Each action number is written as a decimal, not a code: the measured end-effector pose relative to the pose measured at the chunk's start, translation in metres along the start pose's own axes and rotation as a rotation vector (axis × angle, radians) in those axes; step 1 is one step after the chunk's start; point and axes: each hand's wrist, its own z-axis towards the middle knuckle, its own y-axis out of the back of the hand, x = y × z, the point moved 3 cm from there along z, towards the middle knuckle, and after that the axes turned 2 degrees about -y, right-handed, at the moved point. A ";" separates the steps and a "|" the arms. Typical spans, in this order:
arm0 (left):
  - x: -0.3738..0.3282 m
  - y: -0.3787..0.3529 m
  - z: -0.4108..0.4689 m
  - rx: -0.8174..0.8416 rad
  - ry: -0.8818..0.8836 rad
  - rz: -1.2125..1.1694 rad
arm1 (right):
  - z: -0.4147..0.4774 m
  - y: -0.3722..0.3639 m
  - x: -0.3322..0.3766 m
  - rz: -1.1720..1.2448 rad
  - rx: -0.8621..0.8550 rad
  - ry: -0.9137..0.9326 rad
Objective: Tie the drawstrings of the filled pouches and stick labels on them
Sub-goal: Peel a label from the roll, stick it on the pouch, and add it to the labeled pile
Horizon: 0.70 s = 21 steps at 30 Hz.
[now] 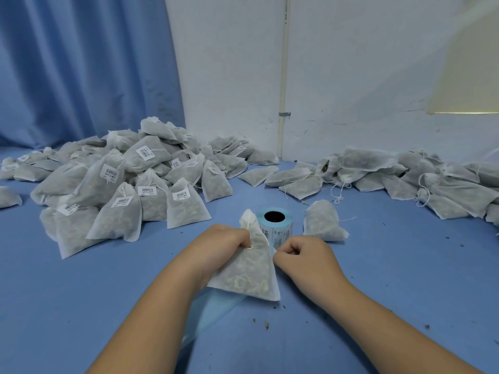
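Item: pouch (248,276), held low over blue table (108,306), neck clenched in left hand (224,244), steadying it for labelling, I judge. Right hand (299,255) curled at its edge, just before label roll (275,225); what it pinches I cannot tell.

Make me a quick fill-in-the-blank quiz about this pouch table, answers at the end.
1. Pouches in the left pile carry barcode ____.
2. The label roll stands on a ____ tabletop.
3. The lone pouch lies to the roll's ____.
4. The left hand grips the held pouch in front of the ____.
Answers: labels; blue; right; roll.
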 end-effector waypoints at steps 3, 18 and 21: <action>0.001 0.001 0.000 0.011 0.012 -0.013 | -0.002 0.007 -0.003 -0.014 -0.005 -0.016; -0.021 -0.008 -0.013 -0.238 -0.337 0.057 | -0.041 0.085 -0.024 0.527 0.031 -0.090; -0.032 -0.040 -0.025 -0.129 -0.331 -0.100 | -0.050 0.099 -0.012 0.910 0.199 -0.059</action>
